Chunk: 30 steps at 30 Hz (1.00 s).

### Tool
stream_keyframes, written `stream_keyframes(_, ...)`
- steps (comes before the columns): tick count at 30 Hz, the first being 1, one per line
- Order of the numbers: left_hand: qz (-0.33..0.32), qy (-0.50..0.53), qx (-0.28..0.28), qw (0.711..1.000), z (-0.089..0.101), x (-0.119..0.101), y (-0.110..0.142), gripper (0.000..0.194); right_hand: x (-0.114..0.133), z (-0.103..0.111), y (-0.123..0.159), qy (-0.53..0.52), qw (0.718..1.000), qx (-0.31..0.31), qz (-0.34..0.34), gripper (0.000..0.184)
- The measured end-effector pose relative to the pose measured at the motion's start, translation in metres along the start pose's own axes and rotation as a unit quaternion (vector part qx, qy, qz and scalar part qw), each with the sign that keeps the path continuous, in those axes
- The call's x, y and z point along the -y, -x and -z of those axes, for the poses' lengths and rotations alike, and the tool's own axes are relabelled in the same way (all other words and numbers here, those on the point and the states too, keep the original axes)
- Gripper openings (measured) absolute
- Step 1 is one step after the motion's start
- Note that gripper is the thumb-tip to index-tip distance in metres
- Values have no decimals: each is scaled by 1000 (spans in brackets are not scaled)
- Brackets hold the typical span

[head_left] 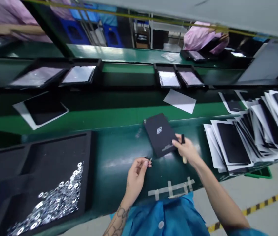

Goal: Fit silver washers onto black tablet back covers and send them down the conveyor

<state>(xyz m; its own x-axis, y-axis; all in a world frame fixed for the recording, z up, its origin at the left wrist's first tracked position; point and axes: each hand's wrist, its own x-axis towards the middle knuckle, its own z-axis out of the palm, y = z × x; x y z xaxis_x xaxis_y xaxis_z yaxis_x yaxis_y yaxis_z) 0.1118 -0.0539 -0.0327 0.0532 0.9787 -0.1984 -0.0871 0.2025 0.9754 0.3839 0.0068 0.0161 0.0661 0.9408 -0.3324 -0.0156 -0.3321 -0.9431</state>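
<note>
My right hand (187, 149) grips the lower right edge of a flat black panel (157, 137) with a white logo and small printed text. A small shiny ring (144, 121) sits at the panel's upper left corner. Also in that hand is a short tool (184, 160) with a black end and a pale end; its kind is unclear. My left hand (137, 172), fingers closed in a pinch, holds a small shiny metal piece (150, 159) just below the panel. To the left, a black tray (87, 170) contains a heap of small metal rings (52, 203).
Black panels stacked with white sheets (234, 144) lie on the right. Behind the green bench (109, 164), a white sheet (180, 101) and another black panel (45, 108) lie on a green surface. Black trays (178, 67) stand farther back. Co-workers in pink (198, 39) sit opposite.
</note>
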Motion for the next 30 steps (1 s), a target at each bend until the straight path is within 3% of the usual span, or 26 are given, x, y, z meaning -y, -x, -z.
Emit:
stream_keyframes(4,9,37,-15,999,7,11,4,45,64,57,-77,-16,997,-45,59,59)
stream_keyframes(6,2,20,-9,1000,11,13,9,45,83,86,-104,89,987,-109,73,44)
stream_keyframes(8,-4,7,-8,1000,15,16,11,42,88,113,-109,243,945,-182,121,32)
stream_keyframes(10,-2,9,-13,1000,18,17,12,40,81,138,-89,362,889,-218,178,24)
stream_keyframes(12,0,12,-17,1000,18,17,12,39,68,160,-52,429,847,-247,192,23)
stream_keyframes(16,-4,-8,6,1000,16,15,10,39,36,195,23,552,780,-286,69,29)
stream_keyframes(19,-4,-36,37,999,17,13,4,39,17,207,47,601,759,-252,11,31)
stream_keyframes(22,2,-54,62,997,19,12,-1,42,10,207,49,614,752,-242,-5,32)
stream_keyframes(26,10,-57,59,997,19,9,-2,44,20,197,39,659,717,-216,-69,30)
stream_keyframes(30,3,-44,43,998,16,7,1,47,45,183,34,731,653,-169,-105,23)
